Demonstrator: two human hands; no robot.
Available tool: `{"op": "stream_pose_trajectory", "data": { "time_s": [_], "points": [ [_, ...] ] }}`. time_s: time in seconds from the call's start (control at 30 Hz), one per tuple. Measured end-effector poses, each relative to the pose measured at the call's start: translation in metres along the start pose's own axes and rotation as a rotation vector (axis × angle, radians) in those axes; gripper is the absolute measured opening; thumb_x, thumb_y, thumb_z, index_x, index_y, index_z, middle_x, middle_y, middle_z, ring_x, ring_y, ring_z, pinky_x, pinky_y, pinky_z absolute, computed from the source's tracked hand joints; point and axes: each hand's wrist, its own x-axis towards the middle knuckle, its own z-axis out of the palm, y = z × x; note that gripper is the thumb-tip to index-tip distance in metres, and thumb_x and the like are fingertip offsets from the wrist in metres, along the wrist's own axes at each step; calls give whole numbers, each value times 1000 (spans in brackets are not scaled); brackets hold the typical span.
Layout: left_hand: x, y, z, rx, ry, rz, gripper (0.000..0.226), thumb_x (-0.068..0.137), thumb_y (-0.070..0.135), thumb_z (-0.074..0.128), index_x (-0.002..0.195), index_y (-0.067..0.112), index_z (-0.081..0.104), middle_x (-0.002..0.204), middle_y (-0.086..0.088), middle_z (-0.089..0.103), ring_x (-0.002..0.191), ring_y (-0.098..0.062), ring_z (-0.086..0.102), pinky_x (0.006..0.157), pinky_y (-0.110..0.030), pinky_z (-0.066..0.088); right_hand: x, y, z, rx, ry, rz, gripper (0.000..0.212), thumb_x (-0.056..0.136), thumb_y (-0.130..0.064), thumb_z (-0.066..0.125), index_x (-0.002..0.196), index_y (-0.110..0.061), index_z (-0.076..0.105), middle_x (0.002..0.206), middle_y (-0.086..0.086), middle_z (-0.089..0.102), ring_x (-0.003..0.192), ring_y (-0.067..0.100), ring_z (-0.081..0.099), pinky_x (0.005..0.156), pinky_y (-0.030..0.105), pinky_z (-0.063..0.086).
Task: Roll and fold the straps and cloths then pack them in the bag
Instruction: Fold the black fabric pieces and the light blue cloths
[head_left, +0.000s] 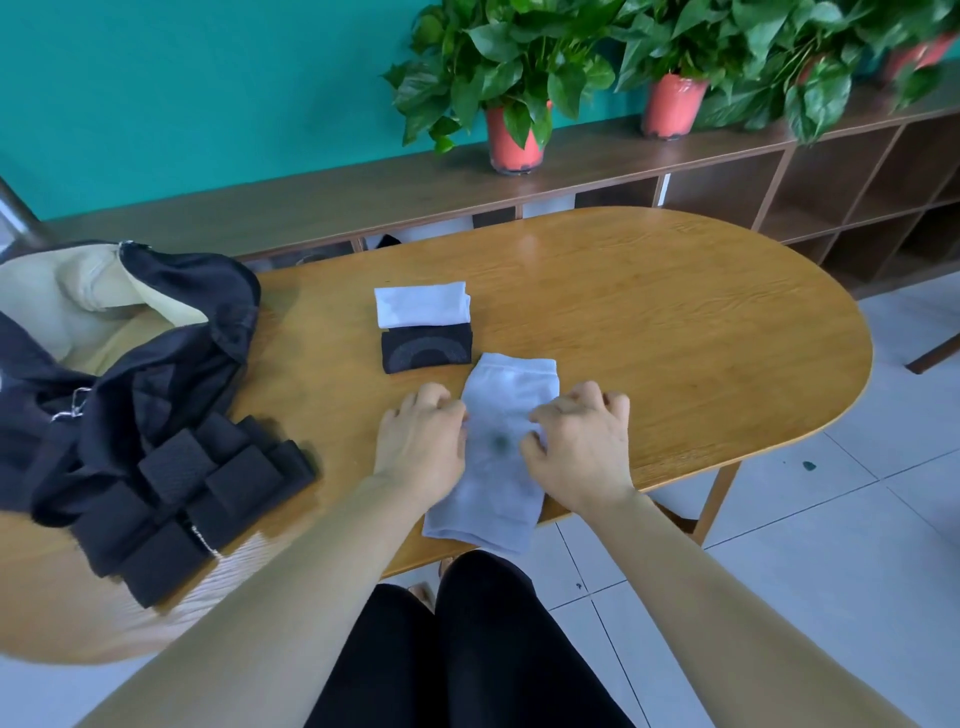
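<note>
A pale lilac-grey cloth (506, 400) lies lengthwise at the table's near edge, its lower end hanging over. My left hand (421, 441) rests on its left side with curled fingers. My right hand (579, 441) pinches its right edge. Behind it lie a folded black cloth (426, 354) and a folded white cloth (422, 303), side by side. At the left, the open black bag (156, 332) with a beige lining sits on the table, and several rolled black straps (208, 478) are heaped in front of it.
The oval wooden table (675, 322) has bare surface to the right. A low wooden shelf (779, 171) with potted plants (514, 78) runs along the teal wall behind. A tiled floor (779, 545) lies to the right, and my black-clad legs (467, 649) are below the table edge.
</note>
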Motion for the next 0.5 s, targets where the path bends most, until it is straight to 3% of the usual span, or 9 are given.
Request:
{"op": "stream_pose_trajectory", "data": {
  "time_s": [0.1,0.17,0.23,0.27,0.37,0.5],
  "points": [
    [-3,8,1,-8,-37,170,44,101,30,36,144,18,37,159,-3,15,145,-18,14,115,-33,12,17,-4,1,22,55,-62,32,76,-19,41,84,-17,72,80,-2,70,93,28,60,78,35,32],
    [-3,13,5,12,-143,231,57,103,37,28,152,14,13,161,-3,-1,147,-13,-4,117,-32,-6,26,-11,6,-2,-64,-109,39,85,-20,42,116,-11,65,116,6,66,120,28,53,93,38,36],
    [-1,12,10,16,-217,223,67,101,49,21,153,12,-1,161,-1,-6,147,-11,-10,118,-33,-10,29,-15,11,3,-297,-56,52,100,-31,28,146,-8,30,152,13,31,144,25,20,112,40,20],
    [-1,12,12,7,-257,207,72,99,55,19,153,12,-3,161,-1,-7,146,-11,-11,118,-34,-10,29,-15,14,12,-406,-10,58,101,-38,21,151,-9,13,158,12,12,147,23,4,117,40,9],
    [-7,12,12,25,-333,189,74,97,58,21,153,14,2,161,0,-2,147,-13,-4,119,-34,-1,26,-12,20,-36,-596,20,64,100,-49,13,152,-15,-6,159,9,-10,146,21,-13,118,41,-4],
    [-13,-4,-2,124,-156,259,41,99,38,27,133,22,43,138,6,43,124,-16,42,104,-33,19,19,-18,22,-73,-618,-105,64,99,-51,9,151,-18,-8,158,5,-15,145,18,-16,118,42,-7]
  ]
}}
